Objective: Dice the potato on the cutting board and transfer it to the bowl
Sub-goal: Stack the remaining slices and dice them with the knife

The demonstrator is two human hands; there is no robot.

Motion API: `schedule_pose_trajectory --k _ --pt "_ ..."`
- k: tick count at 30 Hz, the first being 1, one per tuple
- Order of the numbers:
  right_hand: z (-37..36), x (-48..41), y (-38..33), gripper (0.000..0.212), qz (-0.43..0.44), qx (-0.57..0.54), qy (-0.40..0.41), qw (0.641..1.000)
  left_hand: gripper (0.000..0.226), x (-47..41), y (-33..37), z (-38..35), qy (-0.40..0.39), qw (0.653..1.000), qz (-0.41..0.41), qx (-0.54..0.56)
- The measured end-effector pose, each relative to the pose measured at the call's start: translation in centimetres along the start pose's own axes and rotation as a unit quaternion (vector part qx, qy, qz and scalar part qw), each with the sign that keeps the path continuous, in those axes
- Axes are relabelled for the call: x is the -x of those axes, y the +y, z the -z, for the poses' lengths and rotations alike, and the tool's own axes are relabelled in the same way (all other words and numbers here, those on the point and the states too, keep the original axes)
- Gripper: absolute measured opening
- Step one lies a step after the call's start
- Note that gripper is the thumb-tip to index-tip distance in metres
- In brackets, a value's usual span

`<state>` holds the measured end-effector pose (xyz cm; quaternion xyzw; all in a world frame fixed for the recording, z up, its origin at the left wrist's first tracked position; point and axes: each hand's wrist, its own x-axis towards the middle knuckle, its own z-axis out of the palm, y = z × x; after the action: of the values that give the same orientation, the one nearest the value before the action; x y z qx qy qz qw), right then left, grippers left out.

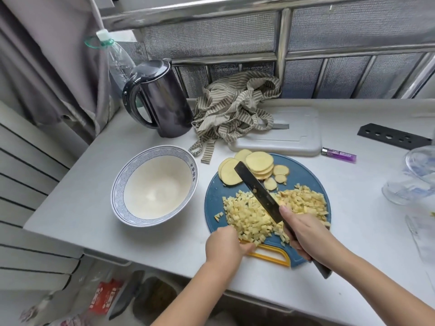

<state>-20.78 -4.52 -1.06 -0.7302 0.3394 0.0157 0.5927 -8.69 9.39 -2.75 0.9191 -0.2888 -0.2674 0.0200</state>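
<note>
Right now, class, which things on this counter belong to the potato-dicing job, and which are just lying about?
In use: round blue cutting board, diced yellow potato pile, round potato slices, dark-bladed knife, blue-patterned white bowl.
Lying about: black electric kettle, striped grey cloth, purple lighter, white plastic board.

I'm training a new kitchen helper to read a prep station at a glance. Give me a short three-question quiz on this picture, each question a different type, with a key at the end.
1. True or false: the bowl already holds some diced potato.
2. Multiple choice: what does the right hand grip? A) a knife B) a peeler C) a spoon
3. Fill in the blank: the uncut potato slices lie at the ___ edge of the cutting board, as seen from the person (near or far).

Key: 1 false; 2 A; 3 far.
</note>
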Motion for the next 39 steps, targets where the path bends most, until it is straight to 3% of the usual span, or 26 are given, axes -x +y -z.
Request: schedule_pose_trajectory --k 15,20,26,30,39 --pt "0.4 0.8 0.3 0.058 -0.015 -0.032 -0.005 0.999 0.002 0.2 2.6 -0.7 -0.002 1.0 -0.002 0.001" --pt "0.6 1.3 0.9 0.059 -0.027 -0.035 0.011 0.999 0.012 0.8 2.1 -1.5 0.043 0.996 0.021 0.081" --pt "0.4 1.4 1.0 0.058 -0.05 -0.073 0.015 0.996 0.02 1.8 2.4 -3.4 0.085 0.965 0.1 0.225" --pt "0.4 1.3 0.8 0.058 -0.061 -0.093 0.01 0.994 0.035 2.0 2.6 -3.5 0.087 0.956 0.106 0.26" --pt "0.7 1.4 1.2 0.059 -0.068 -0.092 0.0 0.993 0.038 1.9 2.2 -3.1 0.07 0.951 0.1 0.286"
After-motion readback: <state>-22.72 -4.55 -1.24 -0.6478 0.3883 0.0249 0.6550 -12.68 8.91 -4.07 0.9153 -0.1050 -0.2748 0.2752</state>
